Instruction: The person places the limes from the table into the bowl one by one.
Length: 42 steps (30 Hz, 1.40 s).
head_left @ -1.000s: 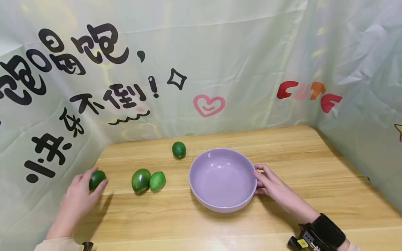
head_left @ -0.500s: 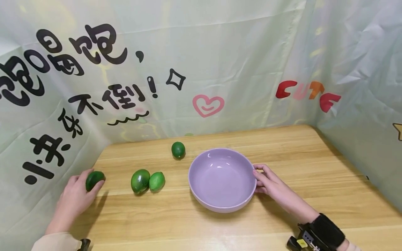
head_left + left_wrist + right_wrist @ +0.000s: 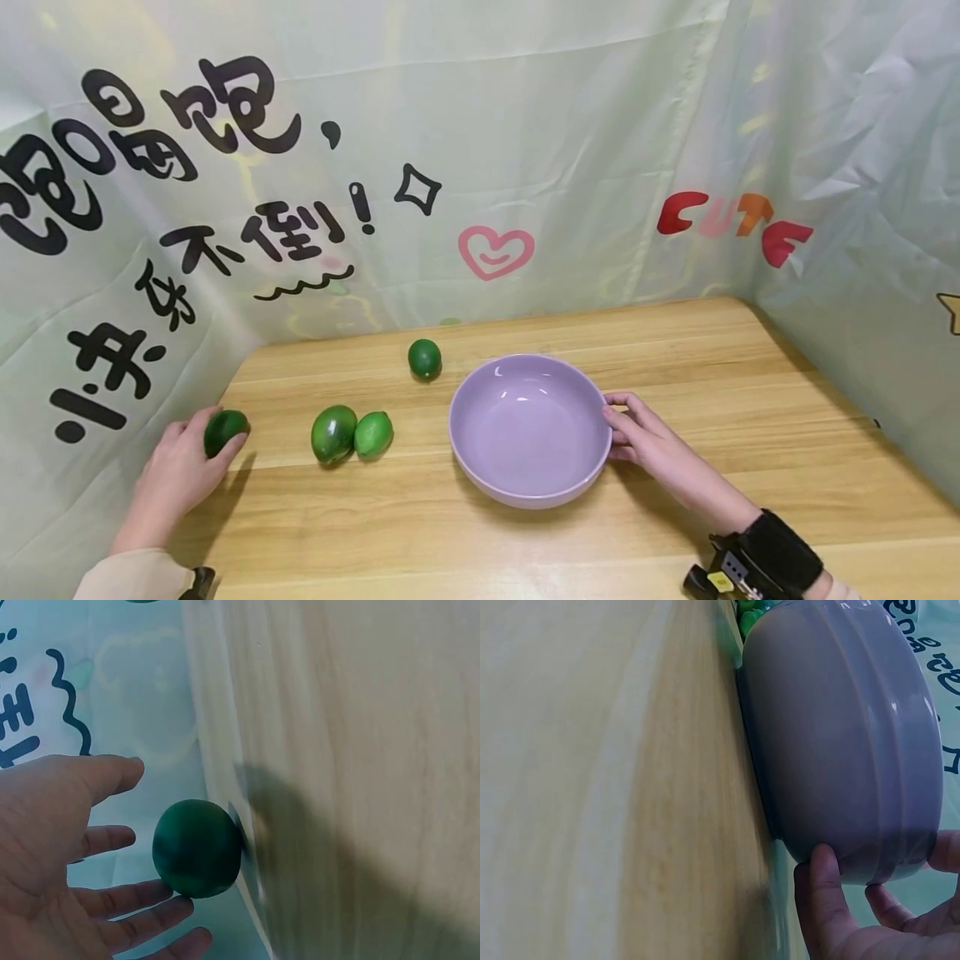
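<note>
At the table's left edge my left hand (image 3: 176, 467) is beside a dark green, rounded fruit (image 3: 225, 432). In the left wrist view the hand's fingers are spread and fairly straight, with one or two fingertips at the side of the fruit (image 3: 196, 849); whether they press on it I cannot tell. My right hand (image 3: 648, 437) holds a lilac bowl (image 3: 528, 437) by its right side. The right wrist view has its thumb near the rim and its fingers against the outer wall of the bowl (image 3: 832, 742). Nothing lies inside the bowl, which stands upright on the table.
Left of the bowl, a larger glossy green fruit (image 3: 333, 434) touches a lighter green lime (image 3: 373, 434). Farther back lies another dark green fruit (image 3: 424, 359). Printed cloth (image 3: 585, 150) hangs behind and along both sides of the wooden table (image 3: 750, 400).
My left hand has shifted slightly left, and the fruit beside it has moved a little left too, showing more of itself. The right hand and bowl stay put.
</note>
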Available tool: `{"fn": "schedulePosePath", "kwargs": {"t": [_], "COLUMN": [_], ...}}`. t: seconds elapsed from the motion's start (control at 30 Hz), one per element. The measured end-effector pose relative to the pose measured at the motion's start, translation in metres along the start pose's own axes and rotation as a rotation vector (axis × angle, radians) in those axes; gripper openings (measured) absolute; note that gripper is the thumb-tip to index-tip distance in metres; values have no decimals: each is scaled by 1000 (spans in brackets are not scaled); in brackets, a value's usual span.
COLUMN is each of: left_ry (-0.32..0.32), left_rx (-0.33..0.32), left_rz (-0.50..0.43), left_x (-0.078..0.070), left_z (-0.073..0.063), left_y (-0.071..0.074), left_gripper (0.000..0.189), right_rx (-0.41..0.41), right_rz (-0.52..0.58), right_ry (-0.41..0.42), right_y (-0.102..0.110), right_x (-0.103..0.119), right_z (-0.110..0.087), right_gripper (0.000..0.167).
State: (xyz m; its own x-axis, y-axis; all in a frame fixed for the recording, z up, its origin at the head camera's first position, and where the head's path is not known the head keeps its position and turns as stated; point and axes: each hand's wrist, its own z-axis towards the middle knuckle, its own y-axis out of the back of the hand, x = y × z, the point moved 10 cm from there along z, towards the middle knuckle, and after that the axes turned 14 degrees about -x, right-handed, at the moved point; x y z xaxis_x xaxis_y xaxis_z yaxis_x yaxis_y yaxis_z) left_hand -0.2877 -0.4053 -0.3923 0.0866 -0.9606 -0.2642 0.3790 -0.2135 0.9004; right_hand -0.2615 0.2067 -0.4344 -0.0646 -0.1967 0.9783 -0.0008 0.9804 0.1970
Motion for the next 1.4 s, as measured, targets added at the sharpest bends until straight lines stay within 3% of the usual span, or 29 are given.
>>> {"fn": "schedulePosePath", "kwargs": {"t": [0.83, 1.4], "left_ry": [14, 0], "left_rx": [17, -45], "left_rz": [12, -3], "left_x": [12, 13], "left_z": [6, 13], "left_y": [-10, -12], "left_gripper": [68, 60], "right_rx": [6, -1], "right_rz": [12, 15], "right_ry": [1, -7], "right_y": [0, 0], "right_x": [-2, -2], "right_z": [0, 1], "right_gripper": [54, 52]}}
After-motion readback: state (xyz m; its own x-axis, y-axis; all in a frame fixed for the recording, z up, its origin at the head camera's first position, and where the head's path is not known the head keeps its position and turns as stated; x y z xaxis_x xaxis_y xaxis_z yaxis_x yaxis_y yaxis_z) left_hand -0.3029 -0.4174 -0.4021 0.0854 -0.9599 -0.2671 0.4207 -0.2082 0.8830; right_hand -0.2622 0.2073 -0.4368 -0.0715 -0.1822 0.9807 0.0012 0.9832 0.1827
